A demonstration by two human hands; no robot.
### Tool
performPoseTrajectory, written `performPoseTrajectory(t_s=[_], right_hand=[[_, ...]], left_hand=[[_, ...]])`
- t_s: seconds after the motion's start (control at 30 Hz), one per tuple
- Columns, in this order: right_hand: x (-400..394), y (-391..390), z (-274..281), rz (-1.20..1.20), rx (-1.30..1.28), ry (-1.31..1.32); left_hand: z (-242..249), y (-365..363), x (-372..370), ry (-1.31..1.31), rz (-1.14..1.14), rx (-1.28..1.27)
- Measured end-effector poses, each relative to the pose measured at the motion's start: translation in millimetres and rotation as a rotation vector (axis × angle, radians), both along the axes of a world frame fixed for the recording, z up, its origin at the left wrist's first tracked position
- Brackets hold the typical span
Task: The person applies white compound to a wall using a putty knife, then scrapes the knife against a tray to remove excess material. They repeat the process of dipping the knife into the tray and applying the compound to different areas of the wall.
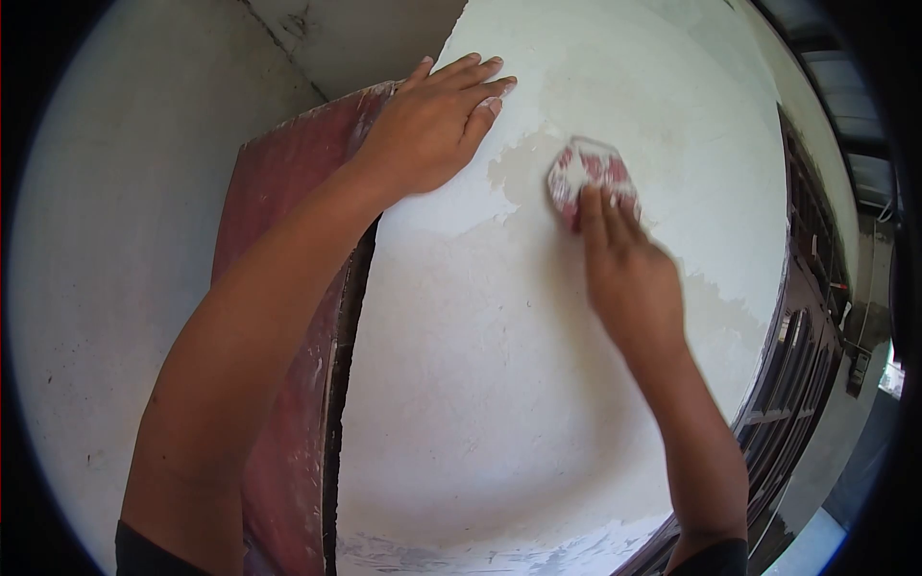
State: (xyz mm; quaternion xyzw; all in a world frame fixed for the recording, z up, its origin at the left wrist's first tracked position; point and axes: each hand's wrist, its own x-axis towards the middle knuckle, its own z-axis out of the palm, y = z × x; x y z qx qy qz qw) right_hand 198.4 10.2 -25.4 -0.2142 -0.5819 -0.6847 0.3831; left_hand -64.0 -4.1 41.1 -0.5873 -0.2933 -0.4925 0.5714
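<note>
A pale wall panel [480, 355] with uneven white and greyish patches fills the middle of the view. My left hand [437, 120] lies on its upper left edge, fingers spread and holding nothing, with whitish dust on the fingertips. To the right, my right hand [629, 264] grips a red-and-white block or pad [591, 173] against the panel's surface, beside a greyish patch. The pad is slightly blurred, and the fingers hide its lower part.
A worn dark red board [279, 230] stands along the panel's left edge, with a dark gap between them. A grey wall [125, 250] is at the far left. Dark window bars [792, 365] and a small wall box [858, 372] are at the right.
</note>
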Motion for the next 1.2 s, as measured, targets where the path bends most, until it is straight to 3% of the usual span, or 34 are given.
performPoseTrajectory(t_s=[0.17,0.27,0.43,0.57,0.63,0.8,0.83,0.93,1.07,1.2], right_hand=[[1.9,-34.7,-50.4,0.049,-0.083,-0.063],[9.6,-43.8,-37.0,0.176,-0.053,0.015],[2.6,-15.9,8.6,0.15,0.029,0.106],[-7.5,-12.0,-42.4,0.001,-0.038,-0.021],[-4.9,-31.6,-54.7,0.193,-0.107,-0.065],[-18.3,-44.0,10.0,0.214,0.13,0.147],[-22.4,-35.7,20.3,0.237,0.172,0.083],[-43.9,-14.1,-5.1,0.128,-0.013,0.06],[-44.0,-33.3,-68.7,0.065,-0.026,-0.102],[-29.8,-63.0,-52.1,0.178,-0.011,-0.061]], left_hand=[[0.3,0.5,0.0,0.009,-0.005,-0.003],[0.2,-0.4,0.8,-0.003,-0.014,-0.014],[0.4,-0.1,0.0,0.008,-0.024,0.0],[0.0,0.7,-0.6,0.011,-0.016,0.007],[0.5,1.7,1.6,0.004,-0.013,-0.004],[-0.5,-1.9,1.6,-0.007,-0.033,-0.031],[-0.7,-1.2,0.9,-0.001,-0.025,-0.022],[0.2,0.5,0.3,0.008,-0.017,-0.012],[-0.3,2.0,0.9,0.002,-0.028,-0.017],[-0.4,1.7,1.4,-0.008,-0.024,-0.025]])
